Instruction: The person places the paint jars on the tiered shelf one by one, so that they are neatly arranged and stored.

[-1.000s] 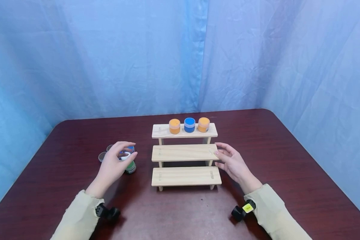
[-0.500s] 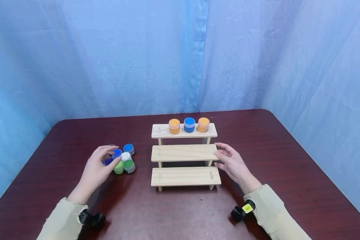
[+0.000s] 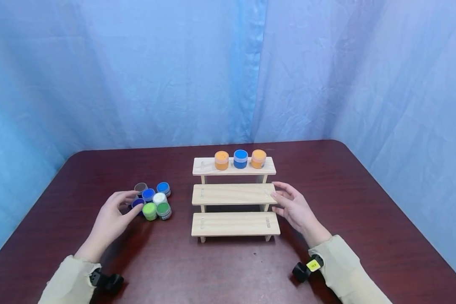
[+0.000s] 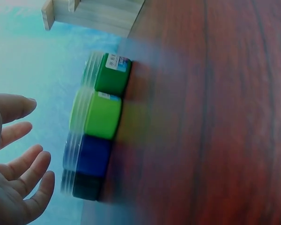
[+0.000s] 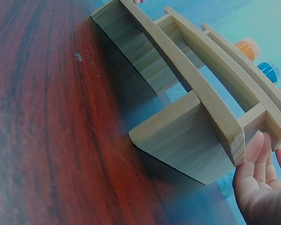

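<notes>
Beside a cluster of small paint jars on the left of the table, my left hand [image 3: 112,215] hovers with fingers spread and nothing in them. Nearest its fingertips is an indigo paint jar [image 3: 138,204]; a lime green jar [image 3: 150,212], dark green jar [image 3: 164,211], white jar [image 3: 160,199], blue jars and a brownish jar [image 3: 140,188] stand close by. In the left wrist view, a gap separates the hand [image 4: 21,159] from the jars. My right hand [image 3: 294,209] holds the right end of the three-tier wooden stand [image 3: 233,194] at its middle shelf, thumb against the board.
On the stand's top shelf sit two orange jars [image 3: 221,161] with a blue jar [image 3: 240,159] between them. The stand's lower two shelves are bare wood. Blue curtains [image 3: 175,76] hang behind the dark red table [image 3: 228,270].
My left hand has drawn back leftward from above the jars to their left side, uncovering most of them. The right hand and the stand stay put.
</notes>
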### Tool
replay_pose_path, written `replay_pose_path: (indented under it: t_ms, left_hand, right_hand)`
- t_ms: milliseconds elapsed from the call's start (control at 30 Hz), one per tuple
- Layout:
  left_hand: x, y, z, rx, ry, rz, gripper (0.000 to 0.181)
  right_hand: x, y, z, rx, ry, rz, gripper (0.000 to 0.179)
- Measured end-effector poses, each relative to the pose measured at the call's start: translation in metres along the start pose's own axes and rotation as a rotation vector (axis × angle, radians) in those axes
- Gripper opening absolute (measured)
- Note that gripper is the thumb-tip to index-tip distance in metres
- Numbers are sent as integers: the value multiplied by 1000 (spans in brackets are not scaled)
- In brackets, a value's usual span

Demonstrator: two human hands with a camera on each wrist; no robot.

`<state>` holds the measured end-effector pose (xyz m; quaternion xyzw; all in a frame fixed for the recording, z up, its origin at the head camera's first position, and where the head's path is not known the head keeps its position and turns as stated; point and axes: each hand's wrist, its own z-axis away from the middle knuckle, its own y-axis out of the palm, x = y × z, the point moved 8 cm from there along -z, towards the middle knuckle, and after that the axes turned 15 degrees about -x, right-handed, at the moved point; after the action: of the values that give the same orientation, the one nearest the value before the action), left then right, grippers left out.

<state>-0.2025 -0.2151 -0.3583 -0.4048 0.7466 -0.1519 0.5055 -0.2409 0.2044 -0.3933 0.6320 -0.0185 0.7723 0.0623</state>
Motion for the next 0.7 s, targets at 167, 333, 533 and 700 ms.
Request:
replay_pose_path:
  t_ms: [167, 333, 533, 700]
  left_hand:
    - [4, 0, 1, -9, 10, -19, 40]
    - [10, 3, 3, 16, -8, -32, 40]
    - [15, 6, 4, 57, -44, -50, 41]
    - [18, 9, 5, 98, -64, -75, 43]
  right_hand:
    - [0, -1, 0, -8, -2, 2, 54]
    - [0, 0, 0, -5, -5, -4, 54]
    - [1, 0, 1, -6, -6, -6, 54]
    - [0, 1, 1, -2, -5, -6, 54]
